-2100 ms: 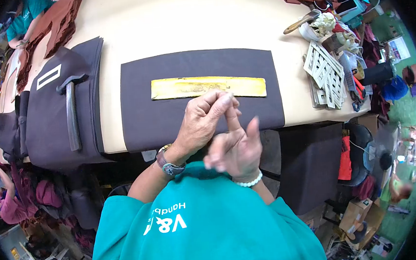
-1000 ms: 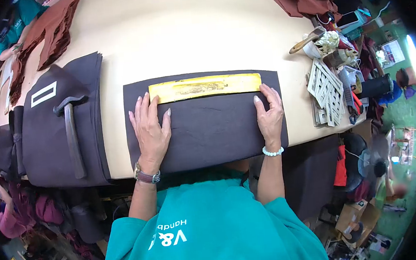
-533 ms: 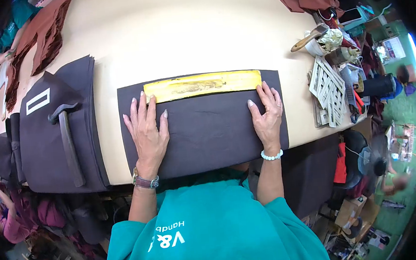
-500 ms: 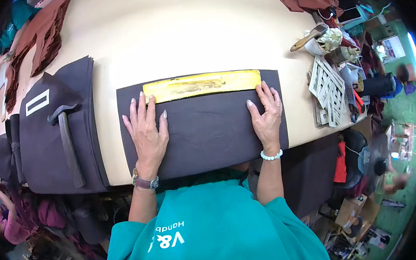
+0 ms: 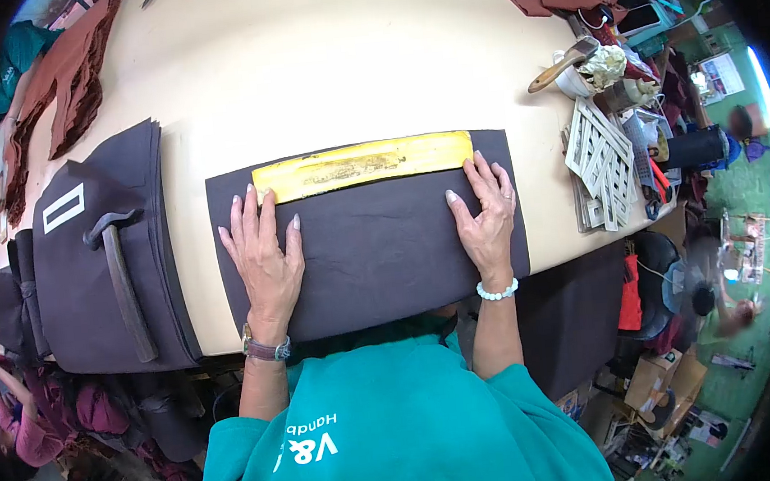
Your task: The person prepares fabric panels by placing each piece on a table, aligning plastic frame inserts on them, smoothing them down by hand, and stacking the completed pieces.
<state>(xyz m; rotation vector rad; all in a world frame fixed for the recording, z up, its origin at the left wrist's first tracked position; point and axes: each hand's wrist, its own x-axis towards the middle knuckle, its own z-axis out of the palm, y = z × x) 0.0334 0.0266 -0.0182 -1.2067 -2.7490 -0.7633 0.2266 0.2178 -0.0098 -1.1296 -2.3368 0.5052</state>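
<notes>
Left hand (image 5: 265, 261), right hand (image 5: 487, 223) parted — palms down, perhaps pressing.

The left hand (image 5: 264, 261) and right hand (image 5: 488, 225), earlier close together over the near side of the strip (image 5: 361, 166), are now parted, palms down, fingertips touching its two ends. The far edge of the sheet (image 5: 377, 255), before well beyond the strip, now runs close along it.
</notes>
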